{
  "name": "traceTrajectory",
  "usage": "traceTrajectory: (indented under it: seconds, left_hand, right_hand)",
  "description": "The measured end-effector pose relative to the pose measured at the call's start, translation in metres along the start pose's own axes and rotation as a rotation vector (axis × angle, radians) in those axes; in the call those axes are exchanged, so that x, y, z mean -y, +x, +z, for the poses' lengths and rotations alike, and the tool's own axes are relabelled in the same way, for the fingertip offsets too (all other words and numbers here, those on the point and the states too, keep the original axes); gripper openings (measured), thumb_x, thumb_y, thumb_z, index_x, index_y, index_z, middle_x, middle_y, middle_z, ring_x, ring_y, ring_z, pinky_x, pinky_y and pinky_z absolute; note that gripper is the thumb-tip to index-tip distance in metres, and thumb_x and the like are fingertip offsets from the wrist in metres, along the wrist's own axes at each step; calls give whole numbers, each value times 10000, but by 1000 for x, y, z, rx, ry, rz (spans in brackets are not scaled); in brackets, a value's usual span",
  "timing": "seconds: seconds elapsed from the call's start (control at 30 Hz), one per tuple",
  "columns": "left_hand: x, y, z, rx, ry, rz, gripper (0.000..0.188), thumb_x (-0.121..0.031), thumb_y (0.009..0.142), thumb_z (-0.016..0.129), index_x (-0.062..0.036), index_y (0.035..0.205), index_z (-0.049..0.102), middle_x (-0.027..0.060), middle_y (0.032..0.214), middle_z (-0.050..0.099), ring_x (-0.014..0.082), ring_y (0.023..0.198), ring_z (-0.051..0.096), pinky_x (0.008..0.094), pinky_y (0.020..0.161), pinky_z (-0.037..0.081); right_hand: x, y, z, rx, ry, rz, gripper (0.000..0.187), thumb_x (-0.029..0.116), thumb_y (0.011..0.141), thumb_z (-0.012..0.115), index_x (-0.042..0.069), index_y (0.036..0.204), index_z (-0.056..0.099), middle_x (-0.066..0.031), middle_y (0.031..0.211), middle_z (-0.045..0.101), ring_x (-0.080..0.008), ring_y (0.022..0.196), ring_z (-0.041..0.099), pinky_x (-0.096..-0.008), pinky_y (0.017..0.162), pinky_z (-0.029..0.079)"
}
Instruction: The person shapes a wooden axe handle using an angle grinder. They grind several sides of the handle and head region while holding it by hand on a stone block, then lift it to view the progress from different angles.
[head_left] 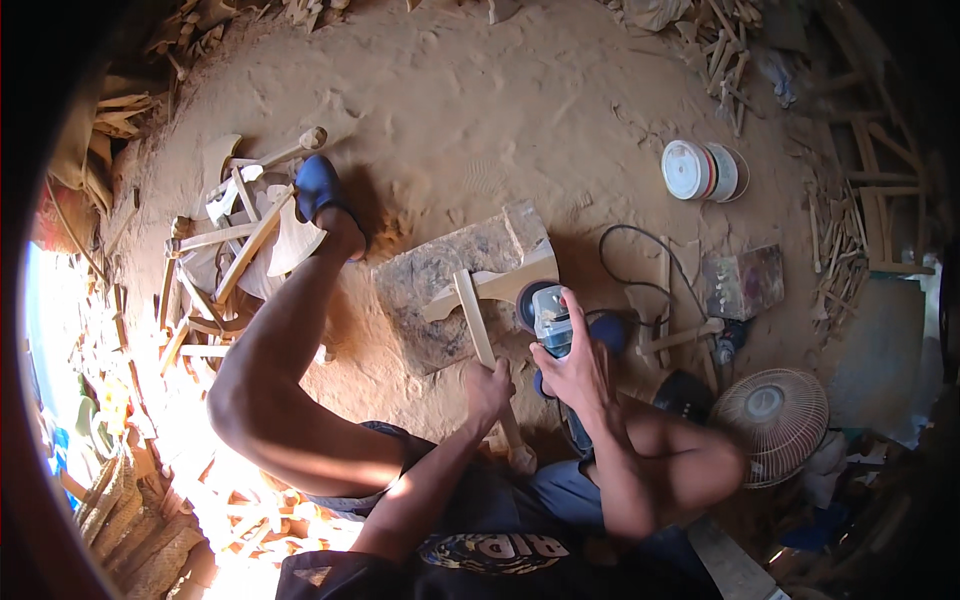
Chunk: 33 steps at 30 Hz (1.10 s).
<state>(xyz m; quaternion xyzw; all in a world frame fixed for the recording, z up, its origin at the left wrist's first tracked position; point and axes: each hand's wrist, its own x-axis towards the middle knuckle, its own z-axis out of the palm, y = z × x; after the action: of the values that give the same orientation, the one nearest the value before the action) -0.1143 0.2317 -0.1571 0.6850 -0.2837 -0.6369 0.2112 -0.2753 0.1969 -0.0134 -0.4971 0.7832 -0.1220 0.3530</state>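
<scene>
My left hand (487,390) is wrapped round the pale wooden handle of a wooden axe (473,310). Its broad, curved wooden head (510,280) rests across a worn wooden block (405,310), while the knobbed handle end points back toward my lap. In my right hand (577,368) is an angle grinder (553,320), gripped around its body with the index finger stretched along it. The grinder's round dark disc (530,300) is at the lower right edge of the axe head; whether it touches the wood or spins I cannot tell.
Several wooden axes (250,235) lie heaped beside my left foot (318,190). A dark cable (630,228) loops right of the block, near a small block (745,282). A lidded white bucket (690,170) lies farther off; a round caged fan (770,425) stands by my right knee.
</scene>
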Motion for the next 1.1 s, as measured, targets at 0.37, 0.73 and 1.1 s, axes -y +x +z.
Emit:
traceTrajectory:
  seconds: [0.37, 0.73, 1.1]
  left_hand:
    - [0, 5, -2, 45, -12, -13, 332, -168, 1053, 647, -39, 770, 530, 44, 614, 557, 167, 475, 553, 372, 438, 436]
    - [23, 18, -1, 53, 54, -1, 320, -194, 1027, 693, 54, 827, 667, 151, 611, 652, 266, 534, 672, 451, 511, 498]
    - [23, 22, -4, 36, 113, 59, 291, -201, 1028, 682, 61, 902, 668, 179, 656, 683, 272, 575, 700, 446, 539, 530]
  right_hand:
    - [5, 10, -1, -155, 63, 172, 932, 221, 904, 813, 204, 1699, 325, -290, 1446, 669, -521, 1233, 689, -565, 1027, 582]
    - [4, 19, 16, -270, 21, 110, 912, 202, 890, 819, 190, 1673, 354, -296, 1357, 712, -519, 1164, 718, -557, 981, 597]
    - [22, 32, 22, -255, -48, 82, 895, 214, 883, 814, 222, 1662, 374, -308, 1236, 752, -526, 1087, 731, -578, 916, 604]
